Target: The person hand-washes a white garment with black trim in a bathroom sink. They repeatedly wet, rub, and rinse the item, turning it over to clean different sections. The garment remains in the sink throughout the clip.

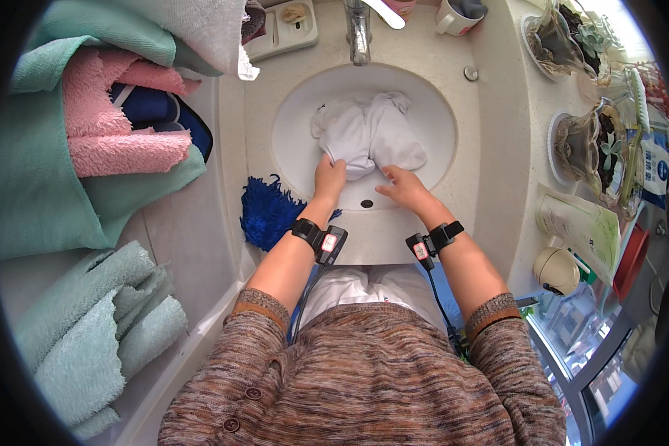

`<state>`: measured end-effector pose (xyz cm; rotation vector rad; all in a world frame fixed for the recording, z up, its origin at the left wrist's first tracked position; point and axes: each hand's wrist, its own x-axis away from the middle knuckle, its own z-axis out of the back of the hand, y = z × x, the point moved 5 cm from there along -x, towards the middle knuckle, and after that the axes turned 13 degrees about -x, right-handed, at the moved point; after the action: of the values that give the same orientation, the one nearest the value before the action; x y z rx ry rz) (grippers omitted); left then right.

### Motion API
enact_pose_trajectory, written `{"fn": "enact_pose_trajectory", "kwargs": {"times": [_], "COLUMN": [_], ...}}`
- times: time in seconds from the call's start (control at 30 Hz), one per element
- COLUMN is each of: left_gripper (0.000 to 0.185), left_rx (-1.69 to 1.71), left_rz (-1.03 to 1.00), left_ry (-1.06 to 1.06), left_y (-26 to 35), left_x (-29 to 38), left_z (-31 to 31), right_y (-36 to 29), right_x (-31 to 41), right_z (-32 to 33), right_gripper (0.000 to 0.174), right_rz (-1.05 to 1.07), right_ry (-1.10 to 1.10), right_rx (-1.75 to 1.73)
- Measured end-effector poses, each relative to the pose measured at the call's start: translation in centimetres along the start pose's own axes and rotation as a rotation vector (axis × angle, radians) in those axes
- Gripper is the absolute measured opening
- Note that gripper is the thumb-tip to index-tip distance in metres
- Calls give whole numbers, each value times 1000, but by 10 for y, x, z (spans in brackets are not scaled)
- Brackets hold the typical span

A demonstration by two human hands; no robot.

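Note:
A bunched white cloth [362, 134] lies in the oval white sink basin [298, 122], its exact kind unclear. At the cloth's lower left edge, my left hand [330, 177] pinches the fabric between thumb and fingers. My right hand [404, 187] hovers at the lower right of the cloth, thumb and fingers apart, holding nothing; whether a fingertip brushes the fabric cannot be made out. Between the two hands, the dark overflow hole [367, 204] shows in the near basin wall. Above the far rim stands a metal faucet [359, 33] with no water visible from it.
A blue shaggy cloth [267, 212] lies on the counter left of the basin. Pink [128, 153] and green towels [39, 184] hang further left. A soap dish [290, 25] and mug [458, 17] stand behind. Potted succulents [610, 148] and a small camera [556, 270] line the right ledge.

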<state>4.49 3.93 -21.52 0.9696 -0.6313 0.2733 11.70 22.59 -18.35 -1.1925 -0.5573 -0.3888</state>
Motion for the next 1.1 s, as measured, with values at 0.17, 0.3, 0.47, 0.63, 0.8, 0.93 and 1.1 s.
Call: {"fn": "enact_pose_trajectory", "kwargs": {"times": [0.17,0.3,0.47,0.63,0.8,0.93,1.1], "left_gripper": [34,35,48,54,55,35,28], "left_rx": [531,717,1106,1046,640,555,792], "left_rz": [7,111,373,274,216,221,38], "left_ry": [144,123,-251,-358,-313,-284,-242], "left_y": [1,2,14,42,53,52,85], "left_x": [26,36,47,50,54,66,81], "left_z": [65,87,45,24,22,32,65], "right_y": [12,14,-31,-46,-66,-79,-57], "right_x": [-21,-31,-25,-13,3,17,17], "right_z": [-16,-25,-47,-38,-22,-15,6], "right_gripper": [83,95,89,48,20,29,45], "right_rz": [-30,-79,143,43,412,605,394], "right_ry": [-65,-86,-436,-305,-64,106,276], "right_rx": [128,151,-417,-586,-151,15,-108]}}
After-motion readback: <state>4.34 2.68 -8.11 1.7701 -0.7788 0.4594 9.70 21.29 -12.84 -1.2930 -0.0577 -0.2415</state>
